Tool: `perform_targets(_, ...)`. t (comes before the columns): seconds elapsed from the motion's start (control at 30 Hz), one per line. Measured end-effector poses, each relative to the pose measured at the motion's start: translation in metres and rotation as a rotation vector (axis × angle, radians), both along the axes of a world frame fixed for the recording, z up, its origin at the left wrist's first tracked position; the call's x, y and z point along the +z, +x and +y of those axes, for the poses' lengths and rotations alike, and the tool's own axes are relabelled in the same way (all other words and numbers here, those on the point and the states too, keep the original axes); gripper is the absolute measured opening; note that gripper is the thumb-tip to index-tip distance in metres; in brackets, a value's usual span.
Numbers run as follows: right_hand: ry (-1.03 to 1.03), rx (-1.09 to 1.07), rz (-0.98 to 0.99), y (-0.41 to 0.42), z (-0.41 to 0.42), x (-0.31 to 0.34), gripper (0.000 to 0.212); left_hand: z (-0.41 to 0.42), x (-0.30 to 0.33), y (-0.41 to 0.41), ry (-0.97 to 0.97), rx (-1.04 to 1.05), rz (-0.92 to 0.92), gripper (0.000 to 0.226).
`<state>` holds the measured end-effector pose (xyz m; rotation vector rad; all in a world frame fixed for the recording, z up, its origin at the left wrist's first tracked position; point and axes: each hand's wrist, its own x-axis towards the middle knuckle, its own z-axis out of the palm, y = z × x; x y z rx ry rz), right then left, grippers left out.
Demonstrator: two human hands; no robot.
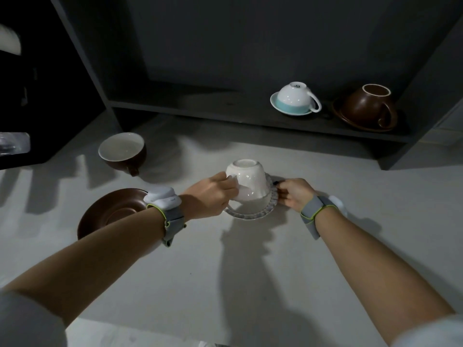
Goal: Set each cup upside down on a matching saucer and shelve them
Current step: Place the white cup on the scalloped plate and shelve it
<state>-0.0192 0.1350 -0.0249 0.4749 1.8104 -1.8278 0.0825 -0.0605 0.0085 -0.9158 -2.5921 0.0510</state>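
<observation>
A white cup (250, 180) is upside down and tilted over a clear scalloped saucer (253, 212) in the middle of the table. My left hand (209, 195) grips the cup at its handle side. My right hand (294, 194) pinches the saucer's right rim. A brown cup (122, 152) with a white inside stands upright at the left. In front of it lies an empty brown saucer (112, 211), partly hidden by my left wrist. On the shelf (200, 113) a white-and-teal cup (294, 97) and a brown cup (368, 103) each sit upside down on matching saucers.
The dark shelf unit's left upright (82, 58) and right side wall (426, 108) frame the shelf opening; the shelf's left half holds nothing. A black cabinet (37, 96) stands at far left. The table (225, 271) is pale grey with shadows.
</observation>
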Motion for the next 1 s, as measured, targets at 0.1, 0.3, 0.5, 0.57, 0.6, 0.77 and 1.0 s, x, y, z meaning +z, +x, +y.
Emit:
perform_targets(0.1, 0.002, 0.010, 0.002, 0.001, 0.000, -0.001, 0.030, 0.000, -0.006, 0.000, -0.087, -0.034, 0.013, 0.021)
perform_targets(0.3, 0.014, 0.018, 0.009, 0.002, -0.001, -0.005, 0.032, 0.002, -0.022, 0.004, -0.142, -0.022, 0.044, 0.017)
perform_targets(0.5, -0.018, 0.019, 0.030, 0.008, -0.001, -0.003, 0.036, 0.004, -0.034, 0.007, -0.144, 0.022, 0.097, 0.024)
perform_targets(0.57, -0.029, 0.018, 0.034, 0.009, -0.001, 0.000, 0.037, 0.005, -0.034, 0.008, -0.145, 0.033, 0.118, 0.028)
perform_targets(0.6, -0.031, 0.017, 0.036, 0.010, -0.001, 0.001, 0.037, 0.006, -0.034, 0.009, -0.152, 0.038, 0.122, 0.027)
perform_targets(0.77, -0.039, 0.021, 0.036, 0.014, -0.003, 0.004, 0.037, 0.014, -0.029, 0.010, -0.187, 0.083, 0.071, 0.008)
perform_targets(1.0, -0.035, 0.020, 0.024, 0.015, -0.003, 0.004, 0.035, 0.012, -0.030, 0.008, -0.241, 0.129, 0.109, 0.029)
